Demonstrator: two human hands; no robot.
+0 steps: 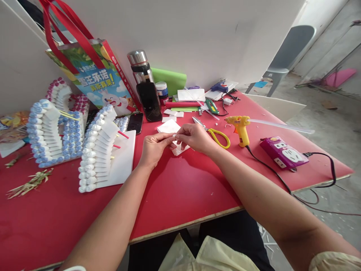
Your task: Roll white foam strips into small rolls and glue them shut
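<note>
Above the red table, my left hand (pixel 153 149) and my right hand (pixel 195 137) meet with their fingertips together. Between them they pinch a small white piece (pixel 174 136), mostly covered by the fingers, so its kind is unclear. White paper sheets (pixel 169 126) lie just behind and beneath the fingers. Close to my right hand are yellow-handled pliers (pixel 219 138). To the left of my left hand, a fan-shaped model (pixel 98 150) of white folded pieces with rounded tips stands on a white board (pixel 124 169).
A yellow glue gun (pixel 239 128) and a purple power strip (pixel 284 152) with cords sit on the right. At the back stand a steel flask (pixel 138 64), a black phone (pixel 149 99) and a printed bag (pixel 96 79). A blue-and-white model (pixel 45 131) is far left.
</note>
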